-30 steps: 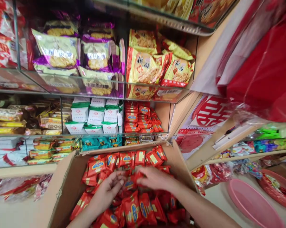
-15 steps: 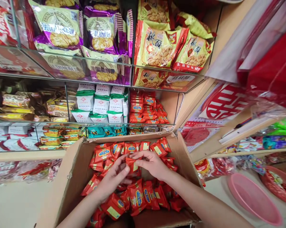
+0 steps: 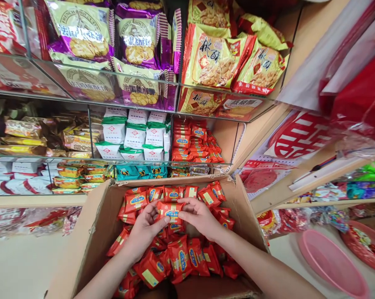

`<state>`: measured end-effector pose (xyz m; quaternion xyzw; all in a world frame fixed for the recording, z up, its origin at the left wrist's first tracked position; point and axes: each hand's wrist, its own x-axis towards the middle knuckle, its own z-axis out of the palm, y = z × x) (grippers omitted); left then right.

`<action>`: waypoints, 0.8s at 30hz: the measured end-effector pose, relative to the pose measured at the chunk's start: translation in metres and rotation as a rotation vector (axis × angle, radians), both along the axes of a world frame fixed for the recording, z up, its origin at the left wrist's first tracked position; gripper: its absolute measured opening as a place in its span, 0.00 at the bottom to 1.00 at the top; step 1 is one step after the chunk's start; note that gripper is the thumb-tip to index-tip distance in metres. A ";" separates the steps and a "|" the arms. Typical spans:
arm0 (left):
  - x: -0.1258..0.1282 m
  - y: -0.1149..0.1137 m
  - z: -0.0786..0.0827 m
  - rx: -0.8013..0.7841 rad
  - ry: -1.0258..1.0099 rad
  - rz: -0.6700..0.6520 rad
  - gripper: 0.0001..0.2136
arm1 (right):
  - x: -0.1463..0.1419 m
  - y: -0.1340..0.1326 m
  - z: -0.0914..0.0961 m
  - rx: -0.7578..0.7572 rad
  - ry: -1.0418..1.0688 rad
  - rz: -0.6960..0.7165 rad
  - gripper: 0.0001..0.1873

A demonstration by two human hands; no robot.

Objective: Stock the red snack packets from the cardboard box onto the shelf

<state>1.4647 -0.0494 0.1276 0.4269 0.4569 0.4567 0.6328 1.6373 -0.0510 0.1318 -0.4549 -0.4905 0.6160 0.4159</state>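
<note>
Between my two hands is a red snack packet (image 3: 169, 210), its blue-and-yellow label facing up. My left hand (image 3: 148, 226) grips its left end, thumb on the near side. At the right end, my right hand (image 3: 198, 216) pinches it with thumb and fingers. Both hands are over an open cardboard box (image 3: 95, 232). Inside the box lie many more red packets like it, some label up, such as the packet (image 3: 179, 259) below my hands, others showing a pale back panel. My hands and forearms hide part of the contents.
Behind the box, a glass-fronted shelf (image 3: 156, 109) holds purple biscuit packs (image 3: 81, 37), yellow-red packs (image 3: 214, 58), white-green packets (image 3: 136, 135) and stacked red packets (image 3: 192, 141). At right are a pink plastic basin (image 3: 332, 263) and hanging red-and-white bags (image 3: 358, 83).
The packet between my hands has turned, so its labelled face now shows instead of its pale panel. Both hands stay over the box. The view has shifted slightly.
</note>
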 end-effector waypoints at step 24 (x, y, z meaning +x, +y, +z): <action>-0.005 0.003 -0.034 -0.065 -0.043 -0.089 0.16 | 0.075 0.190 0.099 0.506 -0.694 -0.607 0.15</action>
